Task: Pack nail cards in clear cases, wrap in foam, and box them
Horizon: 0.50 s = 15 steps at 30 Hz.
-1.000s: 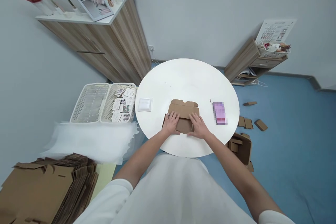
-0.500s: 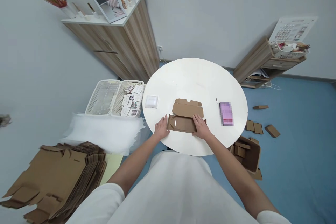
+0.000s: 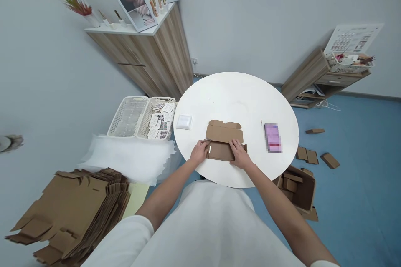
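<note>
A partly folded brown cardboard box (image 3: 219,152) lies on the round white table (image 3: 232,96) in front of me, its lid flap (image 3: 224,133) laid back toward the far side. My left hand (image 3: 199,153) is closed round the left end of the box, its fingers over the side wall. My right hand (image 3: 239,155) holds the right part, with fingers reaching inside and the thumb at the near edge. A small white strip shows on the box floor beside my left fingers. The right end flap sticks out past my right hand.
A white pouch (image 3: 184,122) lies left on the table, a purple pack (image 3: 273,137) right. White baskets (image 3: 142,119), foam sheets (image 3: 131,156) and stacked flat cardboard (image 3: 72,212) stand at left. On the right floor are a carton (image 3: 308,194) and small boxes (image 3: 330,160).
My left hand has moved right and inward, and the left end of the box is now folded in under its fingers. My right hand stays on the box. The view has shifted slightly.
</note>
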Available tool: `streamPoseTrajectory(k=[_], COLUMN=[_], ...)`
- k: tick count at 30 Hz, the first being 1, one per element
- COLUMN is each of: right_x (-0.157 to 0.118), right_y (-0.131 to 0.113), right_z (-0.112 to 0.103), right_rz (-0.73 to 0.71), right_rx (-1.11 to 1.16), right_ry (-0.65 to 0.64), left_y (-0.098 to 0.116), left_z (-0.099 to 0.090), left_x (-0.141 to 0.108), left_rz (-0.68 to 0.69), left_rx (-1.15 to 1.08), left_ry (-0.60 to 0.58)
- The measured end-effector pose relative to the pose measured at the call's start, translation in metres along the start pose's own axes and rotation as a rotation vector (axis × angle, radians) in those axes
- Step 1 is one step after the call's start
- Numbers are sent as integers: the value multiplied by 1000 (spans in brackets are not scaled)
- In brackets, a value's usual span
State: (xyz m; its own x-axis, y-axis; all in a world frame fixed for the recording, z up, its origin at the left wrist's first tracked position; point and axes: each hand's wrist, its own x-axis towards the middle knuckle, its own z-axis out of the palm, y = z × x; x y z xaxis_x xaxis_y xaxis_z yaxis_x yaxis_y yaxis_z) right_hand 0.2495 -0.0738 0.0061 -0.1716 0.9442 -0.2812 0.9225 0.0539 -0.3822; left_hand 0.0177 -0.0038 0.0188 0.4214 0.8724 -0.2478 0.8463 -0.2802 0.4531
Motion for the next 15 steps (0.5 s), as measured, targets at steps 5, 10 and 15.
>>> streamPoseTrajectory(k=[5,10,15], right_x=[0,0,0], right_y=[-3,-8,-12], right_z=[1,0,-2], right_rz=[19,7,14], right_rx=[-10,-23,-14], right_ry=[6,-1,-15], left_y=[6,10,10], left_z=[-2,1,7], left_x=[-8,-12,-5], left_rz=[76,-21,-293], left_rx=[-205,-451,-424], left_ry=[87,62,12])
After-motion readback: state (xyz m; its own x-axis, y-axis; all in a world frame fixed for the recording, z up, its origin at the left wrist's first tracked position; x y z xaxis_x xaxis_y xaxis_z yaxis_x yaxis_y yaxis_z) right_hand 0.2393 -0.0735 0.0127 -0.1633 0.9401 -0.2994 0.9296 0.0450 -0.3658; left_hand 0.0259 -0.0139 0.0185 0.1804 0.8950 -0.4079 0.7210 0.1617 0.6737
